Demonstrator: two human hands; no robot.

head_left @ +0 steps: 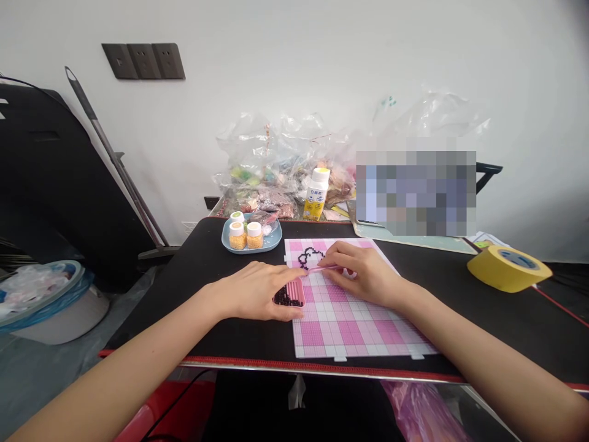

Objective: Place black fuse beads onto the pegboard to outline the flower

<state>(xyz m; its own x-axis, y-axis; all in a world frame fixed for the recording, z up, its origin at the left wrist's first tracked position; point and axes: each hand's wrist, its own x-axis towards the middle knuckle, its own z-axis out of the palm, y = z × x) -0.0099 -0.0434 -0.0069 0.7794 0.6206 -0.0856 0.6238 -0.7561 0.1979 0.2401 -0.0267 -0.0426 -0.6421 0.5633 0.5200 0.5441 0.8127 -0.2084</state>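
A pink-and-white checked pegboard (350, 325) lies on the black table mat (460, 288). A short curved line of black beads (307, 255) sits near the board's far edge. My right hand (363, 273) pinches pink tweezers (317, 268), whose tips point left toward the black beads. My left hand (260, 294) rests beside the board's left edge, its fingers curled around a small pink tray of black beads (289, 296).
A blue plate (271, 244) with three small jars of yellow beads stands behind the board. A yellow tape roll (508, 267) lies at right. Plastic bags of supplies and a yellow-capped bottle (316, 193) crowd the back. A lined bin (46, 301) stands at left.
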